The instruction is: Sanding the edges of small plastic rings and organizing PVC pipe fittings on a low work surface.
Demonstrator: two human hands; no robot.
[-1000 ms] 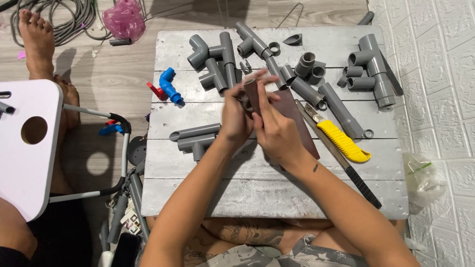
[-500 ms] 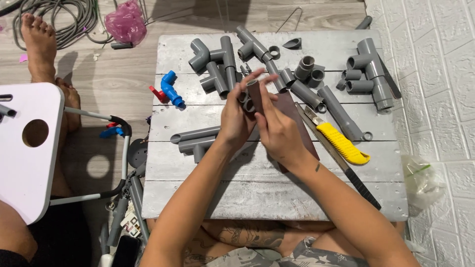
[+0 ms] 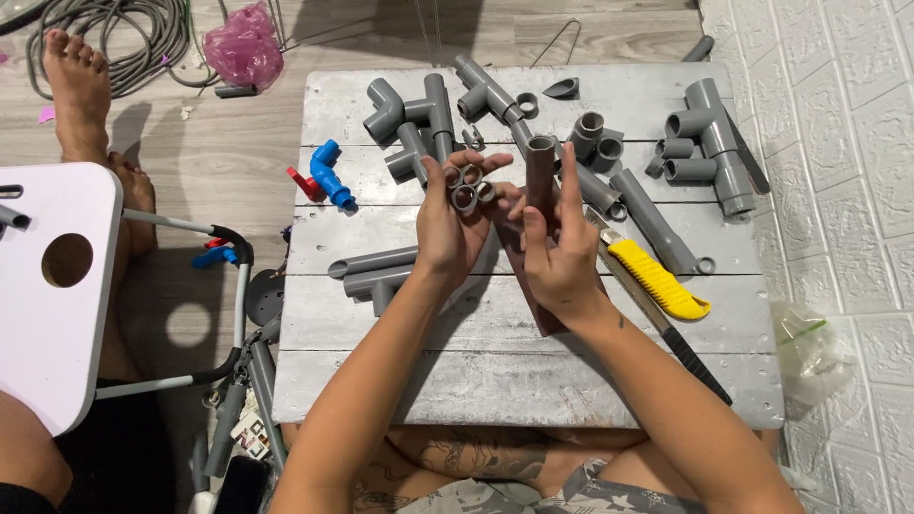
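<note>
Over mid-board (image 3: 533, 381), hands hold rings (image 3: 466, 187) and pipe (image 3: 541, 176); near edge bare.

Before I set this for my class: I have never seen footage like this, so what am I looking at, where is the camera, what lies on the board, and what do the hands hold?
There is no machine here. A person works with two bare hands, and the one camera sits on their head, looking down.

The left hand holds a few short grey pipe rings at its fingertips. The right hand holds a brownish tube upright.

They work over a grey wooden board. On it lie many grey pipe pieces and joints, a blue valve with a red handle and a yellow utility knife.

On the floor to the left are another person's bare foot, a coil of cable and a pink bag.
</note>
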